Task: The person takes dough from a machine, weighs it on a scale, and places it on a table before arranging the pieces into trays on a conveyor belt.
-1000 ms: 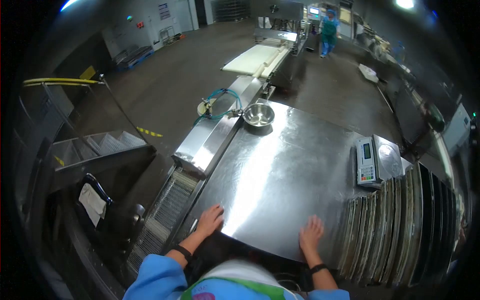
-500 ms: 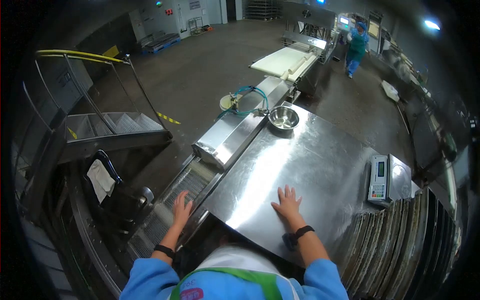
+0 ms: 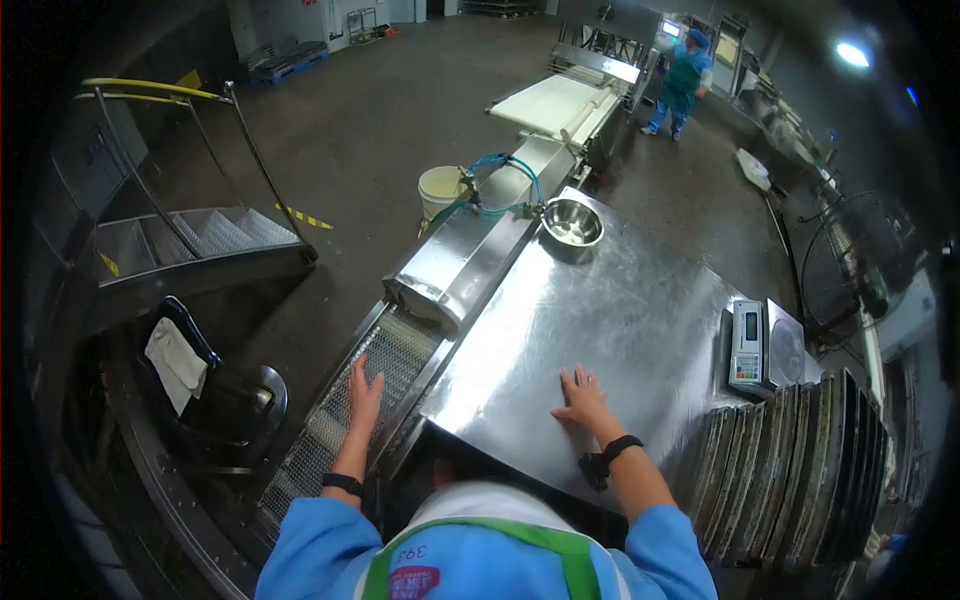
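Left hand, a second ago at the steel table edge, now over the mesh conveyor, eleven o'clock. Right hand shifted inward, over table, one o'clock; contact unclear. Both spread, empty: nothing yet handled.

It is dim, and the floor looks dark. A white lamp glows at the top right. The shiny table has a bright streak of glare. The edges bend and go black; the far right is blurry.

Head-worn view — forward, down over steel table.
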A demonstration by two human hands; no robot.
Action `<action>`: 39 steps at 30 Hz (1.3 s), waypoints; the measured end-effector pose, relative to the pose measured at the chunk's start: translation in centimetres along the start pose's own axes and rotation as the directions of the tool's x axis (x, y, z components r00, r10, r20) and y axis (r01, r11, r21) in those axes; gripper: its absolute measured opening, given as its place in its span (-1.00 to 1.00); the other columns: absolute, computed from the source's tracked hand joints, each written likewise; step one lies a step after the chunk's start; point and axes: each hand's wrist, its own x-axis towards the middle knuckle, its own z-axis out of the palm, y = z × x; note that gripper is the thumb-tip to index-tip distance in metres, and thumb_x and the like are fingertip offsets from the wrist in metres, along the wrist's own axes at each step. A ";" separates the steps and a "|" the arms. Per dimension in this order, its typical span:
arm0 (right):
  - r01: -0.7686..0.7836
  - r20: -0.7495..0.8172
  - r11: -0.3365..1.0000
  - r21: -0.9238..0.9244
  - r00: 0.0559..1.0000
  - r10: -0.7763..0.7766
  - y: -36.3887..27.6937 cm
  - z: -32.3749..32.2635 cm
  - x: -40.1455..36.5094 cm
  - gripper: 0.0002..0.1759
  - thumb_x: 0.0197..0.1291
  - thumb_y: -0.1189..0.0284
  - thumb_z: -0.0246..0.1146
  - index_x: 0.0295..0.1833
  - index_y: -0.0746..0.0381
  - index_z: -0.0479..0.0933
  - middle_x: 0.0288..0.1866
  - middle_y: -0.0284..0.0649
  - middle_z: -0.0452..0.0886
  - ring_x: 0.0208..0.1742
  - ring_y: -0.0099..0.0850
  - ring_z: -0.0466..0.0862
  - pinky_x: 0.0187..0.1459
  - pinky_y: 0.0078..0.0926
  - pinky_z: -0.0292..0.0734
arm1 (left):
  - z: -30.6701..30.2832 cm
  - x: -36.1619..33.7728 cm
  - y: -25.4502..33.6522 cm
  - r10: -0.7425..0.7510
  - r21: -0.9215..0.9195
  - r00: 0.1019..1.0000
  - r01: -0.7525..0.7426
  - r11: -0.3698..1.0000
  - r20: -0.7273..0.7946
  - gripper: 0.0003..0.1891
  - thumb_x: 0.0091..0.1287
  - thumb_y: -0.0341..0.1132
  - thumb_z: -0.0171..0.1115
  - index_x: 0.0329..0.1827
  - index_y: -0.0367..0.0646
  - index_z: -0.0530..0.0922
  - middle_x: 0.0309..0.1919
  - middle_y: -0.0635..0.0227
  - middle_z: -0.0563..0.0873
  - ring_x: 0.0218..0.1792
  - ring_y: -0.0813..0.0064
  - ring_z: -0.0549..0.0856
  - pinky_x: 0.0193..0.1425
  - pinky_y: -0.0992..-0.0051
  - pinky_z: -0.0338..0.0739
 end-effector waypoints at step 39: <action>0.050 0.081 0.996 -0.069 0.996 -0.044 -3.7 1.0 -1.2 0.17 -0.38 0.12 0.47 0.37 -0.02 -0.07 0.42 -0.06 -0.19 0.36 0.08 -0.05 0.10 0.20 0.22 | 2.5 5.1 1.7 -0.093 0.494 0.990 0.029 0.869 0.105 -0.57 -0.02 -0.21 0.26 -0.04 -0.03 0.45 0.19 0.19 0.26 0.23 0.19 0.21 0.20 0.04 0.09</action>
